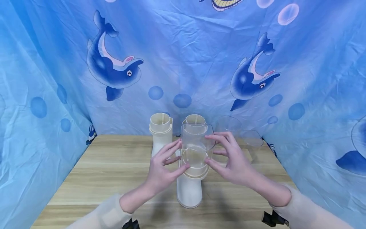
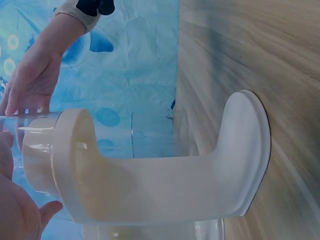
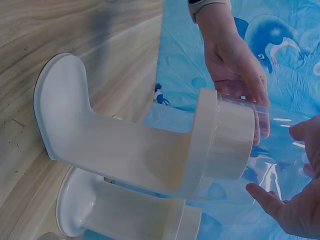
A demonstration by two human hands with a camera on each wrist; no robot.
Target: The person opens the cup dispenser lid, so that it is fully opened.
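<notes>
Both hands hold a clear plastic cylinder (image 1: pixel 198 136) upright over the front white plastic stand (image 1: pixel 189 192). The left hand (image 1: pixel 162 168) grips its left side, thumb low and fingers higher. On the opposite side the right hand (image 1: pixel 233 160) grips it with spread, bent fingers. In the right wrist view the cylinder's lower end appears around the stand's raised round collar (image 3: pixel 235 140); whether it is fully seated I cannot tell. The stand has a curved upright and a rounded foot (image 2: pixel 245 150) on the table.
Two similar white stands, one at the back left (image 1: pixel 160 125) and one behind the cylinder (image 1: pixel 195 119), stand on the wooden table (image 1: pixel 114 171). Faint clear containers (image 1: pixel 251 138) are at the back right. A blue dolphin-print curtain (image 1: pixel 183 63) encloses the back and sides.
</notes>
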